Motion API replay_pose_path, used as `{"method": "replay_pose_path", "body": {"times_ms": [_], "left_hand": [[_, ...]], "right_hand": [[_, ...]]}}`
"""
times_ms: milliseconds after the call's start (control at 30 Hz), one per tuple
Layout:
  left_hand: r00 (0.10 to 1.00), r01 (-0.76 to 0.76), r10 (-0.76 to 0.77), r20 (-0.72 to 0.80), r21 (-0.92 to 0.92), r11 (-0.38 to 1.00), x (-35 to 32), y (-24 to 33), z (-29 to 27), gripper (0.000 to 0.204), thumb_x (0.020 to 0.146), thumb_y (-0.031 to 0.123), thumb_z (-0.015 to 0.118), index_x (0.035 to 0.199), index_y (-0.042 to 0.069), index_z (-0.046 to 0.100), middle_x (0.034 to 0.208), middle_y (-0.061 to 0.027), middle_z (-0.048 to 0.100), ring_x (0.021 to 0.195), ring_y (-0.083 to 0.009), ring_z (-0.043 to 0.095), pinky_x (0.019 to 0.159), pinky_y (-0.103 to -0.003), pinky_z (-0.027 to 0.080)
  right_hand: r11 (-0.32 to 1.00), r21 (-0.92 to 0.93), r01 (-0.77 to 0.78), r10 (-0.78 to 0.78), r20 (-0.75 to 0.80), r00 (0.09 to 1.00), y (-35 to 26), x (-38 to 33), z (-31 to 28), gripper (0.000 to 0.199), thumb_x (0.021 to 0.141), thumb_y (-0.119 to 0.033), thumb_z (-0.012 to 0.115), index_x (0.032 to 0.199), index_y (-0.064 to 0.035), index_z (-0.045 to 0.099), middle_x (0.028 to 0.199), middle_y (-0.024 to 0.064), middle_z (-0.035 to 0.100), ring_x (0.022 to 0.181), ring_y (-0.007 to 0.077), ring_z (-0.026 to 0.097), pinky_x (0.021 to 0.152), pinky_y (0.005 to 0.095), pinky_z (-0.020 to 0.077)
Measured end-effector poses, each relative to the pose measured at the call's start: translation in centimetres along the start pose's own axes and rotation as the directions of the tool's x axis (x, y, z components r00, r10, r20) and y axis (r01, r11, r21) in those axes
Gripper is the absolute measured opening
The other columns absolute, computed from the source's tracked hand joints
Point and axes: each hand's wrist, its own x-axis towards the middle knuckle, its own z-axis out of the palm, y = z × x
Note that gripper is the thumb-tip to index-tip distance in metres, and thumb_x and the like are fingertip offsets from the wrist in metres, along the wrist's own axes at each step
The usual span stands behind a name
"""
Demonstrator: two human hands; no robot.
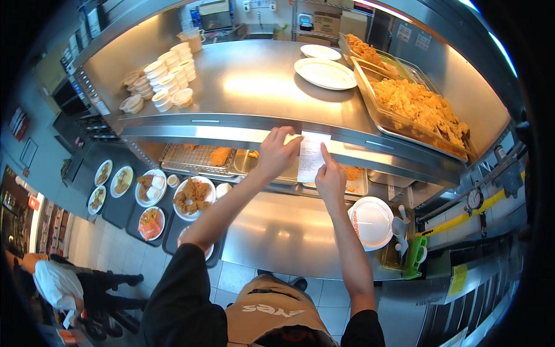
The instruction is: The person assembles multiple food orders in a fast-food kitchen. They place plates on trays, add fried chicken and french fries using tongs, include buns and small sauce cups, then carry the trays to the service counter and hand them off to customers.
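A white printed receipt (311,159) hangs upright in front of the metal shelf's front rail (219,124). My left hand (278,154) has its fingers curled at the receipt's left edge, with the fingertips against the paper. From the right, my right hand (331,178) holds the paper's other edge, its index finger stretched up along it and the other fingers folded. Behind and below the paper, the lower shelf holds a wire rack (191,159) with fried chicken (219,155). The fingertips' far sides are hidden.
Lidded cups (167,75) are stacked on the shelf's left, white plates (325,74) and fried chicken pans (416,107) on its right. Plated food (192,198) sits on trays at left. A plate stack (370,222) stands beside utensils (399,228). A person (60,286) is at lower left.
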Motion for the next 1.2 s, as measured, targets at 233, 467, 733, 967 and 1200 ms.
{"method": "replay_pose_path", "body": {"times_ms": [233, 467, 733, 967, 1200], "left_hand": [[0.676, 0.731, -0.415, 0.609, -0.484, 0.481, -14.6, 4.9, -6.7, 0.016, 0.083, -0.001, 0.063, 0.095, 0.006, 0.071, 0.087, -0.0060, 0.059, 0.071, -0.0151, 0.057, 0.060, -0.025, 0.046], [0.331, 0.932, -0.150, 0.931, -0.299, 0.203, -25.0, 10.3, -12.0, 0.018, 0.089, 0.012, 0.063, 0.105, 0.009, 0.071, 0.094, -0.0089, 0.064, 0.083, -0.0208, 0.063, 0.074, -0.033, 0.051], [0.268, 0.953, -0.285, 0.920, -0.210, 0.217, -29.1, 9.5, -15.3, 0.024, 0.090, 0.020, 0.064, 0.109, 0.008, 0.068, 0.098, -0.0099, 0.066, 0.089, -0.0234, 0.065, 0.077, -0.036, 0.052], [-0.097, 0.845, -0.347, 0.933, 0.262, 0.466, -34.7, 14.3, -21.5, 0.038, 0.086, 0.033, 0.062, 0.119, 0.013, 0.064, 0.107, -0.0121, 0.068, 0.099, -0.0319, 0.065, 0.083, -0.045, 0.052], [-0.263, 0.807, -0.481, 0.836, 0.464, 0.365, -41.1, 15.9, -29.1, 0.043, 0.087, 0.036, 0.061, 0.125, 0.016, 0.061, 0.109, -0.0112, 0.069, 0.102, -0.0324, 0.065, 0.085, -0.045, 0.052]], "right_hand": [[0.998, -0.039, -0.059, 0.058, -0.032, 0.998, -1.3, 1.7, 1.2, 0.058, 0.083, 0.001, 0.054, 0.140, -0.0125, 0.051, 0.085, 0.0194, 0.064, 0.069, 0.0324, 0.064, 0.063, 0.0421, 0.0491], [0.990, 0.023, -0.142, 0.144, -0.180, 0.973, -3.1, 2.2, 2.2, 0.039, 0.090, -0.010, 0.063, 0.128, -0.0065, 0.058, 0.063, 0.0098, 0.058, 0.054, 0.0212, 0.054, 0.056, 0.0340, 0.0450], [0.998, -0.041, -0.036, 0.035, -0.030, 0.999, -1.9, -13.8, 5.0, 0.041, 0.084, -0.008, 0.066, 0.123, -0.0008, 0.056, 0.099, 0.0160, 0.057, 0.096, 0.0312, 0.056, 0.083, 0.0389, 0.0473], [0.878, 0.277, -0.390, 0.075, 0.726, 0.684, -0.3, -34.5, 12.0, 0.039, 0.085, -0.002, 0.062, 0.124, -0.0015, 0.054, 0.087, 0.0103, 0.060, 0.068, 0.0132, 0.061, 0.064, 0.0281, 0.0501], [0.832, 0.432, -0.347, -0.122, 0.753, 0.646, -2.0, -35.8, 24.1, 0.054, 0.084, 0.000, 0.063, 0.134, -0.0001, 0.044, 0.087, 0.0100, 0.064, 0.071, 0.0150, 0.064, 0.063, 0.0287, 0.0514]]}}
